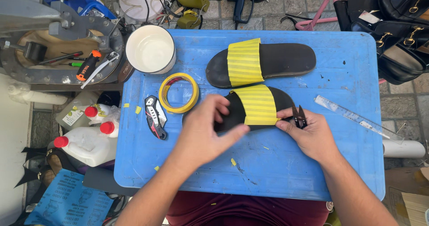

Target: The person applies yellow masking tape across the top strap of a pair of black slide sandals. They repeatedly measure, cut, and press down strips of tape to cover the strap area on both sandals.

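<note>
Two black slide sandals lie on a blue table (344, 74), each with its strap wrapped in yellow tape. The far sandal (286, 58) lies untouched. My left hand (205, 127) grips the toe end of the near sandal (257, 105) and steadies it. My right hand (308, 134) holds small black snips (298, 115) at the right edge of that sandal's yellow tape, with its fingertips on the tape edge.
A yellow tape roll (179, 92), a folding utility knife (155, 116) and a white bucket (150, 49) sit at the table's left. A clear ruler (357, 118) lies at right. White glue bottles with red caps (91, 136) stand left of the table; black shoes (400, 33) at upper right.
</note>
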